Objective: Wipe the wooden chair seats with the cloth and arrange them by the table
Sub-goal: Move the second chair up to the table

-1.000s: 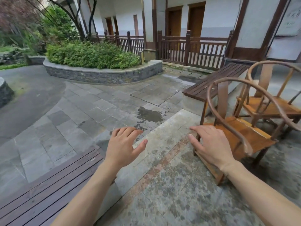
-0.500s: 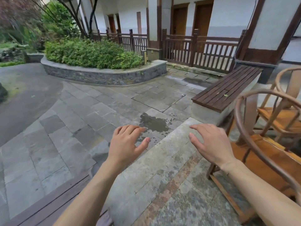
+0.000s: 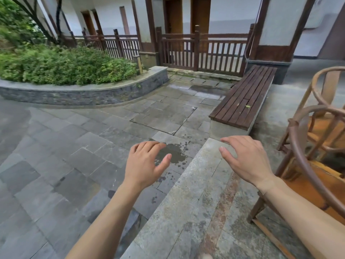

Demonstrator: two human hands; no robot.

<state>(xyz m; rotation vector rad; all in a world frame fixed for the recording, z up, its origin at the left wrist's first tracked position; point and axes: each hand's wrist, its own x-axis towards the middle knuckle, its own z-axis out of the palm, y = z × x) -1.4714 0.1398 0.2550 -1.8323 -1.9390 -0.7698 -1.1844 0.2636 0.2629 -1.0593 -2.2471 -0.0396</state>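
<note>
Left hand [image 3: 144,163], right hand [image 3: 246,158]: both spread, empty. Round-backed brown wooden armchair [image 3: 306,165] beside right hand: rigid, probably heavy; grip curved top rail.

Two round-backed wooden chairs, nearer chair [image 3: 306,165] and farther chair [image 3: 324,94], upright, one behind the other at right.

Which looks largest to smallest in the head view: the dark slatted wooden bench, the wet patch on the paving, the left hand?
1. Dark slatted wooden bench
2. Left hand
3. Wet patch
The hand's nearness to the camera inflates it.
</note>
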